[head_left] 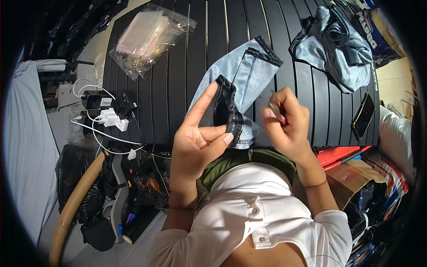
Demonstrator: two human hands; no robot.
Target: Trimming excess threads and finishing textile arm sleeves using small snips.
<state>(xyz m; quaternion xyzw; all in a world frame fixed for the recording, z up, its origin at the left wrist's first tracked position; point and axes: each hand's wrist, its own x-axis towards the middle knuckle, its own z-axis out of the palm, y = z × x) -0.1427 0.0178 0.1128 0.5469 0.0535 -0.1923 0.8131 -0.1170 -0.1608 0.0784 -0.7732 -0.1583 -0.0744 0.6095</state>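
With the clock centred on the pale blue mottled fabric garment with black elastic edging [227, 64], we see it lying partly on the black slatted table [191, 58], its near end lifted at the table's front edge. Its black-trimmed far end points to one o'clock, and the black band at its near end stands open in a loop. Our left hand [191, 140], at seven o'clock, has that band in its grip: the index finger is stretched out to the upper end of the loop, while the thumb presses on the lower part against the curled fingers. Our right hand [289, 124], at four o'clock, is closed in a loose fist, apart from the band, around a small red object with a thin pale part [283, 119]; our fingers cover most of it, so we cannot tell what it is. On the table at ten o'clock lies a clear plastic bag of pale pink, flat packets [144, 38], and at two o'clock a crumpled heap of grey-blue cloth with black trim [342, 49]. A dark-screened smartphone [364, 116] rests at three o'clock near the table's edge. Between eight and nine o'clock we have white plug adapters with white cables [111, 119], just beside a black box-shaped adapter [124, 104]. Beyond the table, a long brown cardboard tube [73, 209] leans at eight o'clock.
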